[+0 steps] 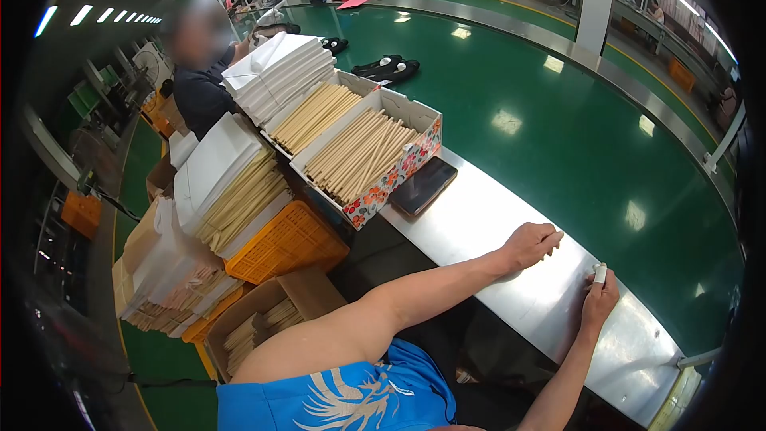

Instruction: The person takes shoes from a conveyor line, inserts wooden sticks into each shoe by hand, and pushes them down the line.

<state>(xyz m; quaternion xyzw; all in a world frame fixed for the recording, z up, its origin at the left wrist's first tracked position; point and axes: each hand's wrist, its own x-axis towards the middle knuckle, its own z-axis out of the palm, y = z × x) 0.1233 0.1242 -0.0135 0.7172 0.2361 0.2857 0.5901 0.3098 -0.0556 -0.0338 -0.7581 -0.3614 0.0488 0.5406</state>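
My left hand (533,247) is over the metal ledge (479,215), its fingers curled together; whether anything is between them is too small to tell. To its right, near the edge of the green belt (511,104), my right hand (600,291) is closed, with a white wrap (600,273) around a fingertip. The two hands are apart. Further left, an open flowered box (399,172) holds many thin tan sticks (359,156) in two compartments. A dark flat case (425,186) lies on the ledge beside the box.
Stacks of white paper (279,72) and bundled sheets stand at the left, near an orange crate (287,243) and a cardboard box (307,291). A co-worker (199,72) is behind the stacks. Black shoe-like items (387,69) lie on the belt.
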